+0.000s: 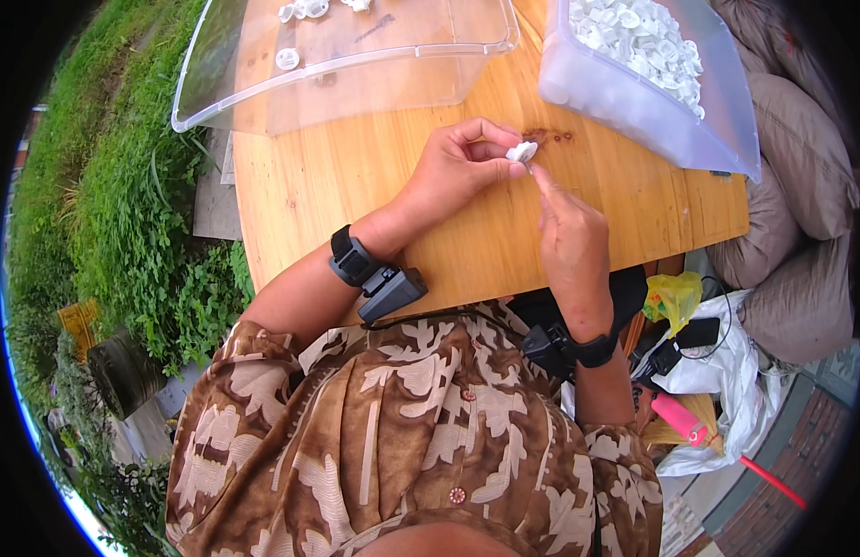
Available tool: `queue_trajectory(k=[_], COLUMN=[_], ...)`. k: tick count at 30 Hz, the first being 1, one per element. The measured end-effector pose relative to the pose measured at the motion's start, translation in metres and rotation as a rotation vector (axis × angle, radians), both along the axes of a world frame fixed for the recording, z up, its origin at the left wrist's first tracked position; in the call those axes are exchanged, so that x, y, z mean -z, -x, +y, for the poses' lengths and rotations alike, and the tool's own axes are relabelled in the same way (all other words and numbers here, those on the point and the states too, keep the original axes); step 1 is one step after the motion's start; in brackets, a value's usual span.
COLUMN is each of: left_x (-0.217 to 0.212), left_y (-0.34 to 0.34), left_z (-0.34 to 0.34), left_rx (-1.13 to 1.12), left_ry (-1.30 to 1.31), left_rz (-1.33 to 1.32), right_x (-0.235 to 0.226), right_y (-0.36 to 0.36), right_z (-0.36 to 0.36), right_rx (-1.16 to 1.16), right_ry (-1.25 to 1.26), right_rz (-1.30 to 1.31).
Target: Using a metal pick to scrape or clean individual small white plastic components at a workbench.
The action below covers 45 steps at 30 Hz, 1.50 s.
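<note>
Green plants (123, 167): thick and leafy, all down the person's left side.
Wooden table (337, 176): pale and grained, its near edge at the person's front.
Patterned shirt (430, 418): brown with cream leaf shapes, on the person at work.
Grey-brown bags (792, 213): plump, bunched just past the table's right edge.
Clear bin (374, 88): on the table's far left, a few loose bits (287, 58) showing inside it.
Tinted bin (625, 130): frosted bluish plastic, on the far right, with a white heap (634, 46) of many small parts in it.
Left hand (458, 162): over the table, thumb and fingertips pinched together on one white plastic piece (521, 152), the remaining fingers curled in.
Right hand (576, 237): index finger stretched toward that pinch, the rest folded under; from here I can't make out whether they hold anything.
Dark wrist units (358, 263): strapped on, one to each arm.
White plastic piece: small and round-edged, at the left thumb's tip, between the two hands; the right index fingertip meets its lower right side or sits just beside it, I can't say which.
</note>
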<state>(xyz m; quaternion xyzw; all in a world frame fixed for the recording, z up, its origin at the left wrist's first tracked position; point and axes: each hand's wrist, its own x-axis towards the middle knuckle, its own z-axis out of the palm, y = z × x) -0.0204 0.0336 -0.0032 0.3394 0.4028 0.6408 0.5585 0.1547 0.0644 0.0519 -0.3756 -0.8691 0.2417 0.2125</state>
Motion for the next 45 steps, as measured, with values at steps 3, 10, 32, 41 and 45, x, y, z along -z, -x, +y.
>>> queue_trajectory(k=[3, 10, 32, 41, 45], left_x=[-0.002, -0.007, -0.008, -0.005, -0.005], left_y=[0.000, 0.002, 0.001, 0.001, 0.000], left_z=[-0.001, -0.002, -0.003, -0.002, 0.000], left_rx=[0.007, 0.118, 0.347, 0.380, 0.373], left_ry=[0.025, 0.060, 0.045, 0.040, 0.061], left_rz=[0.019, -0.239, -0.358, -0.440, -0.461], right_x=[-0.007, -0.022, -0.018, -0.030, -0.035], right_y=[-0.002, -0.022, -0.012, -0.011, -0.010], right_z=[0.002, 0.009, 0.026, 0.023, 0.023], right_rx=[-0.011, 0.055, 0.065, 0.079, 0.096], right_ry=[0.040, 0.291, 0.780, 0.687, 0.606], right_rz=[-0.028, 0.138, 0.526, 0.496, 0.453])
